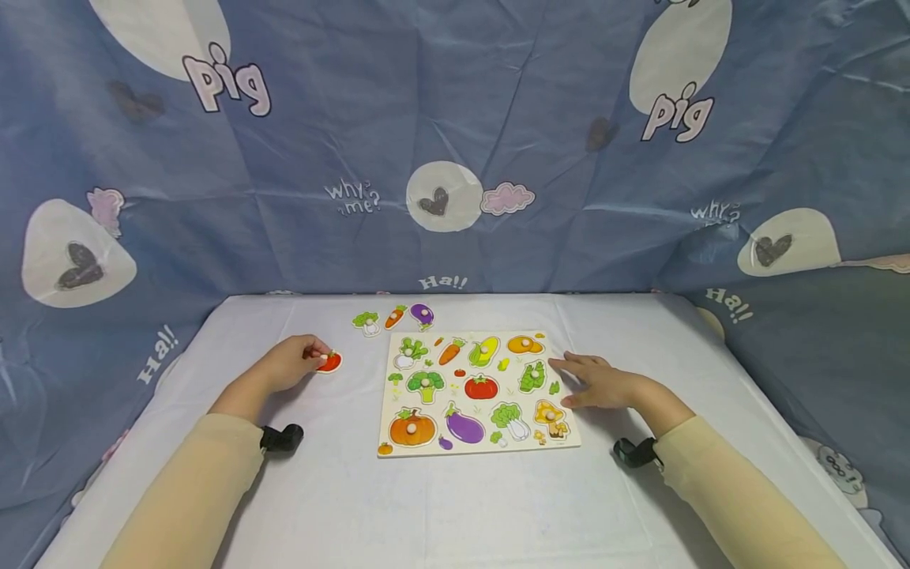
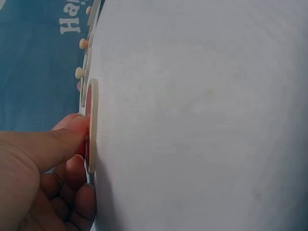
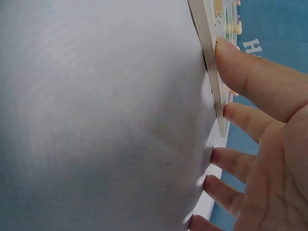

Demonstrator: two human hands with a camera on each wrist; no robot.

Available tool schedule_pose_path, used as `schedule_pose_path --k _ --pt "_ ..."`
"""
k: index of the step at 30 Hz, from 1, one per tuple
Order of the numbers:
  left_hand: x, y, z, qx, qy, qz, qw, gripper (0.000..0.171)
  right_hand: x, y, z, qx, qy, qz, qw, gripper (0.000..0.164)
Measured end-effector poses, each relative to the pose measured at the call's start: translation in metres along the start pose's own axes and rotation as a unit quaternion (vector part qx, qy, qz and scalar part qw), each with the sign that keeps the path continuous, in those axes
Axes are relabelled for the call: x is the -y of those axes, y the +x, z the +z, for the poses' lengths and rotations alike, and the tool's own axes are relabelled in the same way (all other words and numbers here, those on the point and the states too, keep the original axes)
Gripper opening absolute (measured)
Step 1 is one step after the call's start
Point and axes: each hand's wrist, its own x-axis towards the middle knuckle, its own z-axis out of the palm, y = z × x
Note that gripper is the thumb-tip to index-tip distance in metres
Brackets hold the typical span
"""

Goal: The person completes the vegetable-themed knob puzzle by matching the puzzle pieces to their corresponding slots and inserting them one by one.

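Observation:
Left of the puzzle board, my left hand [image 1: 293, 363] pinches a red tomato puzzle piece [image 1: 329, 362] between thumb and fingers. In the left wrist view that tomato piece [image 2: 93, 126] stands edge-on to the camera, its knob hidden by the fingers. The wooden vegetable board [image 1: 441, 437] lies flat on the table. On it, the pumpkin, broccoli and mushroom spots show knobs, while the printed tomato, eggplant, carrot and cabbage spots show none. My right hand [image 1: 600, 381] rests at the board's right edge with fingers spread; thumb and index finger touch the board [image 3: 211, 67] in the right wrist view.
Behind the board lie a cabbage piece [image 1: 367, 323], a carrot piece [image 1: 395, 317] and an eggplant piece [image 1: 423, 315], each with a knob. A white cloth [image 1: 498, 514] covers the table. A blue printed curtain [image 1: 469, 253] hangs behind and at both sides.

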Motion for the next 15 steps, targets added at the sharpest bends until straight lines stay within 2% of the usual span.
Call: schedule_pose_path --k 9,15 --pt "-0.0024 -0.0020 0.0008 -0.008 0.030 0.006 0.9995 0.018 0.0004 -0.0009 -0.0009 -0.003 0.000 0.000 1.000 0.083" --pt "-0.0050 -0.0052 0.0009 -0.006 0.030 0.002 0.9995 0.018 0.0000 -0.0002 -0.0004 -0.001 0.003 -0.001 1.000 0.084"
